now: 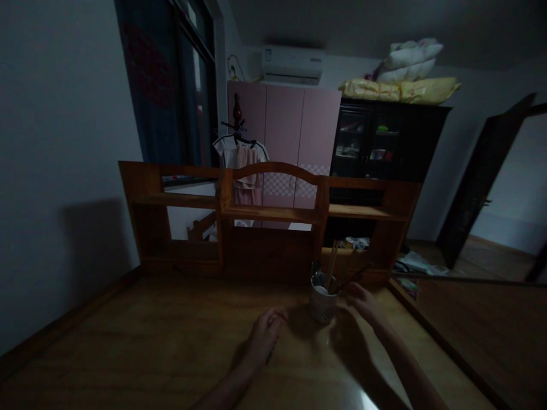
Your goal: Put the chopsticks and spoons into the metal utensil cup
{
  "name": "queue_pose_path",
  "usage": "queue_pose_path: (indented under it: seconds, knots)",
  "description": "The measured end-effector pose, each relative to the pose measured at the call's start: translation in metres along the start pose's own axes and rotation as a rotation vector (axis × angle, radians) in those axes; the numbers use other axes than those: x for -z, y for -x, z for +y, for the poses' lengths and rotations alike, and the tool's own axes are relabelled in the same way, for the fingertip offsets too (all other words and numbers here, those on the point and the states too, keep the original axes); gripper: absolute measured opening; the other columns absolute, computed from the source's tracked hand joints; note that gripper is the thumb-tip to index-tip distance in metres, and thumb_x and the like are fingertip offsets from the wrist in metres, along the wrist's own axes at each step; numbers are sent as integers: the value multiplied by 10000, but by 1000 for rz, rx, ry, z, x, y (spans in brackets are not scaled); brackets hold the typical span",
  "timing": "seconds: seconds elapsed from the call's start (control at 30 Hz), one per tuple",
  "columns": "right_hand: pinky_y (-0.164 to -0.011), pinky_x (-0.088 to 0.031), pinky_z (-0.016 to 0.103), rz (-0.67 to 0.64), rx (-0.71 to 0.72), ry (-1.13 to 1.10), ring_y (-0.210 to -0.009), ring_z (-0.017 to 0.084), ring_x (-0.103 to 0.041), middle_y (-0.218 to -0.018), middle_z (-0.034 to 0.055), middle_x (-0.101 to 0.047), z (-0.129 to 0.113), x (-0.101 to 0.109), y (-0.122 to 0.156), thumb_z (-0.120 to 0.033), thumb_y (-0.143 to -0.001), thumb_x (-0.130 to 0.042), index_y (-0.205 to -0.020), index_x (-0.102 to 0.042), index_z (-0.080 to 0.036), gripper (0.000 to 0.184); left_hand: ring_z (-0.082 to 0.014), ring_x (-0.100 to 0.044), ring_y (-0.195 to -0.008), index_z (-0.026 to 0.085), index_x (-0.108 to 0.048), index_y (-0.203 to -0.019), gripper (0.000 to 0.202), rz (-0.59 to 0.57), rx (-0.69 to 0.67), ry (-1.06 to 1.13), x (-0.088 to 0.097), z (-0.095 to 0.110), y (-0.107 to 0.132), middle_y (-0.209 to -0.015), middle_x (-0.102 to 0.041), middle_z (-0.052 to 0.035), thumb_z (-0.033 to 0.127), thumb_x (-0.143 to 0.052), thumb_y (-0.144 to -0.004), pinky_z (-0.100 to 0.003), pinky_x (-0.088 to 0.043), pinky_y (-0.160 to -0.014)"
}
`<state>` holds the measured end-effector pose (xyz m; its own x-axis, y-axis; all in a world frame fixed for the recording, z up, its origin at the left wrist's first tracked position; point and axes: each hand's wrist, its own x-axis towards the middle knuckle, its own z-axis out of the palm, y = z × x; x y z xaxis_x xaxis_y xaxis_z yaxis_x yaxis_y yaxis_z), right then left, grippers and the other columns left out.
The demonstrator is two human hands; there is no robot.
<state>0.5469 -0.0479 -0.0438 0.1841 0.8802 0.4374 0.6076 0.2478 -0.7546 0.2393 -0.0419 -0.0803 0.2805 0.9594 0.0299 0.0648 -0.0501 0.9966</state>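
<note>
Left hand [264, 336] is holding fingers curled, right hand [362, 299] fingers bent; can't tell grips. Utensil cup [321, 307] is standing between them; tabletop [171, 330] is stretching left of the fingers, raised edge [444, 341] running right.

We are curling our left hand [264, 336] above the yellow table [149, 330], and a thin dark thing [269, 357] is poking out under it. We are holding our right hand [361, 300] just beside a pale cup [322, 309] of sticks [332, 265]. Behind, we are seeing a brown shelf [273, 215] and a pink closet [284, 122]
</note>
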Motion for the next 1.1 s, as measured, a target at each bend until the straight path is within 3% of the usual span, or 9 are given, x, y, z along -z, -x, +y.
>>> queue_pose_path:
  seconds: [0.13, 0.2, 0.3, 0.43, 0.57, 0.7, 0.8, 0.9, 1.1]
  knots:
    - [-956, -477, 372, -283, 13, -155, -1137, 276, -581, -1193, 99, -636, -9, -26, 8, -286, -596, -736, -1155, -581, -186, 589, -65, -330, -444, 184, -519, -1017, 255, -61, 9, -27, 4, -7, -2, -598, -408, 74, 344, -431, -838, -145, -235, -407]
    - [-952, -478, 377, -329, -21, -262, -1154, 286, -565, -1240, 117, -602, -15, -37, 13, -307, -592, -774, -1226, -508, -184, 698, -61, -353, -450, 192, -509, -1053, 266, -64, 0, -60, 6, -10, -2, -632, -441, 67, 349, -433, -852, -141, -245, -405]
    - [-882, -509, 376, -159, -80, -331, -1080, 288, -601, -1208, 150, -592, -24, -55, 20, -355, -615, -788, -1230, -410, -177, 744, -58, -358, -432, 208, -489, -1102, 295, -45, 7, -87, 6, -11, -1, -651, -443, 70, 374, -428, -866, -143, -243, -386]
    - [-826, -515, 359, 68, -80, -250, -1000, 266, -620, -1139, 124, -604, -29, -73, 26, -400, -634, -795, -1214, -350, -191, 760, -48, -367, -404, 240, -462, -1138, 305, -12, 16, -100, 6, -9, -2, -691, -475, 69, 397, -426, -879, -145, -269, -377]
    - [-770, -516, 347, 86, -51, -178, -922, 256, -632, -1056, 84, -632, -29, -80, 30, -408, -660, -777, -1155, -416, -197, 648, -45, -419, -410, 273, -422, -1177, 336, 16, -7, -71, 9, -7, -4, -844, -549, 40, 407, -461, -872, -159, -309, -366]
    - [-746, -516, 330, 48, -12, -202, -893, 238, -639, -1046, 66, -644, -36, -83, 37, -360, -713, -746, -1174, -441, -203, 575, -86, -498, -501, 259, -424, -1187, 373, 29, -59, -42, 10, -1, -1, -866, -548, 17, 438, -500, -869, -187, -376, -405]
    - [-763, -514, 331, 21, -1, -198, -914, 239, -636, -1054, 64, -647, -47, -86, 44, -339, -708, -751, -1190, -458, -205, 580, -131, -589, -708, 222, -456, -1174, 413, 76, -118, -2, 8, 7, 2, -894, -576, -13, 449, -568, -848, -222, -477, -589]
    - [-794, -510, 336, -14, 28, -193, -946, 240, -629, -1078, 63, -647, -57, -89, 50, -309, -697, -756, -1195, -479, -208, 579, -182, -611, -951, 196, -477, -1189, 482, 109, -164, 35, 3, 9, 1, -1045, -611, -72, 462, -630, -817, -295, -484, -838]
    - [-844, -501, 353, -111, 104, -180, -980, 241, -619, -1119, 61, -633, -64, -92, 55, -245, -681, -757, -1230, -465, -217, 622, -269, -529, -1212, 163, -425, -1320, 668, -10, -114, 160, 1, 5, -5, -1326, -533, -173, 459, -695, -785, -391, -403, -1027]
